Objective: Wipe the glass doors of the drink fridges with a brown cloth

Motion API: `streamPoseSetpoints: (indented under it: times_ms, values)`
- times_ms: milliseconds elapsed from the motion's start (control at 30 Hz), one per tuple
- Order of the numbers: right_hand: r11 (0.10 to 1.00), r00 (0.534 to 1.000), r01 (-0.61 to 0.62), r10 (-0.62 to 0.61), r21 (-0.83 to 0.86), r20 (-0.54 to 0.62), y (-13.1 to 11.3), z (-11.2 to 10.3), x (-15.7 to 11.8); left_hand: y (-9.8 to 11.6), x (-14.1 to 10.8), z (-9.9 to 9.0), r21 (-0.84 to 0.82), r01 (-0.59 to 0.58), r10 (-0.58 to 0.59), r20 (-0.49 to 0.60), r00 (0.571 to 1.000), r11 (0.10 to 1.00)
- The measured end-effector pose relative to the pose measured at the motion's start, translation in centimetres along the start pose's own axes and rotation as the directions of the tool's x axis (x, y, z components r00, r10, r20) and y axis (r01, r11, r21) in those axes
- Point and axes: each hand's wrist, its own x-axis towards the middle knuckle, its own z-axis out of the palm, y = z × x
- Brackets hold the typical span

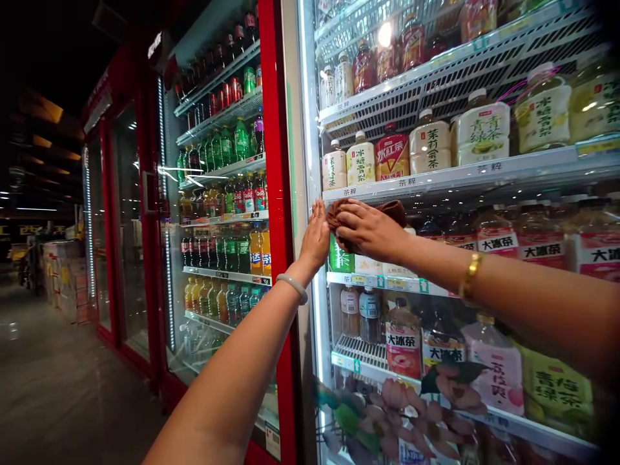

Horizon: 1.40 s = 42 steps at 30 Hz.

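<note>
Brown cloth (394,211) is bunched against the glass door (450,200) of the right cooler, close to the door's left edge and just under a shelf (436,177). The wiping seems to be under way, in my judgement: this spot is being handled, but I cannot tell which part of the pane is already done. If all the pane is to be wiped, much of it lies away from the cloth, to the right and below.

From the left, there is a smooth, dull grey floor (48,381), then a cooler with a flat, glossy red frame (272,129). Next comes the left hand (317,237), which is held flat beside the door's edge, its fingers straight and pressed together, pointing up, without any object. A smooth, round, pale bracelet (293,288) is on this wrist. The right hand (368,229) lies over the cloth, with fingers a little spread and bent around its soft folds; the thumb's grip I cannot tell. Behind the pane are plastic bottles (483,132), round or squarish, on slatted shelves. Low on the door appear flower shapes (397,413), printed or reflected. Furthest right, a shiny gold bracelet (471,274) circles the right wrist.
</note>
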Motion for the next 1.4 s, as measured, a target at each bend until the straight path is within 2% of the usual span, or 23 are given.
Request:
streamPoseSetpoints:
  times_ms: [67,133,200,267,333,400,500,567,667,733,800,867,967,1033,1133,1200,1267,1333,1400]
  values:
    - [1.0,1.0,0.02,-0.02,0.01,0.015,0.8,-1.3,-1.5,0.3,-1.4,0.4,-0.022,-0.001,0.001,0.014,1.0,1.0]
    - [0.996,0.996,-0.087,0.087,-0.015,-0.008,1.5,-1.7,-1.4,0.8,-2.4,1.2,-0.047,0.006,-0.006,0.009,1.0,0.999]
    - [0.971,0.971,-0.237,0.234,-0.042,-0.055,0.9,-0.9,-0.4,1.6,-3.5,2.2,-0.077,0.029,-0.031,-0.018,0.999,0.997]
    - [0.948,0.947,-0.314,0.309,-0.053,-0.087,-1.4,0.6,0.2,2.2,-5.0,3.1,-0.105,0.069,-0.075,-0.05,0.996,0.992]
    - [0.964,0.963,-0.26,0.255,-0.05,-0.088,-4.3,1.6,-0.8,2.8,-7.0,3.9,-0.122,0.115,-0.124,-0.068,0.99,0.986]
    - [0.984,0.982,-0.176,0.173,-0.037,-0.072,-6.3,1.4,-3.2,3.4,-9.2,4.4,-0.126,0.152,-0.16,-0.064,0.985,0.98]
    - [0.998,0.997,-0.065,0.064,-0.017,-0.042,-6.3,-1.0,-7.1,4.4,-11.3,5.1,-0.111,0.177,-0.181,-0.031,0.983,0.978]
    - [0.996,0.995,-0.091,0.091,-0.013,-0.031,-4.8,-2.5,-8.1,5.2,-11.4,5.8,-0.054,0.204,-0.206,-0.036,0.978,0.977]
    - [0.963,0.962,-0.269,0.268,-0.022,-0.043,-3.5,-2.6,-6.6,6.3,-10.4,7.2,0.059,0.268,-0.261,-0.109,0.959,0.962]
    - [0.941,0.941,-0.336,0.333,-0.035,-0.065,-4.3,-1.3,-5.3,6.7,-10.0,8.1,0.068,0.294,-0.279,-0.178,0.944,0.953]
    - [0.944,0.943,-0.326,0.321,-0.046,-0.086,-6.2,-0.3,-5.3,6.9,-10.5,8.7,0.039,0.291,-0.274,-0.236,0.932,0.956]
    - [0.96,0.958,-0.276,0.271,-0.046,-0.093,-8.3,-0.3,-7.1,7.0,-11.7,9.0,0.033,0.251,-0.236,-0.245,0.94,0.967]
    - [0.979,0.979,-0.201,0.199,-0.035,-0.051,-9.4,-2.9,-11.9,7.7,-13.4,9.4,0.064,0.204,-0.189,-0.189,0.964,0.977]
    - [0.981,0.981,-0.191,0.192,-0.042,0.007,-8.4,-5.4,-14.5,8.5,-13.7,9.8,0.077,0.239,-0.222,-0.174,0.959,0.968]
    - [0.94,0.944,-0.33,0.33,-0.083,-0.017,-5.9,-7.6,-15.2,10.2,-12.8,11.1,0.056,0.348,-0.328,-0.222,0.918,0.936]
    - [0.883,0.886,-0.461,0.454,-0.088,-0.088,-5.2,-7.4,-14.1,11.7,-12.2,12.2,-0.003,0.41,-0.398,-0.247,0.884,0.912]
    - [0.861,0.862,-0.503,0.493,-0.079,-0.12,-6.1,-6.5,-13.4,13.3,-12.3,13.3,-0.097,0.455,-0.465,-0.232,0.855,0.885]
    - [0.891,0.891,-0.448,0.438,-0.073,-0.119,-8.1,-5.9,-14.2,15.0,-13.4,14.4,-0.187,0.479,-0.511,-0.197,0.837,0.858]
    - [0.927,0.925,-0.372,0.366,-0.05,-0.099,-10.1,-6.4,-16.9,16.5,-15.2,15.3,-0.218,0.475,-0.511,-0.161,0.844,0.853]
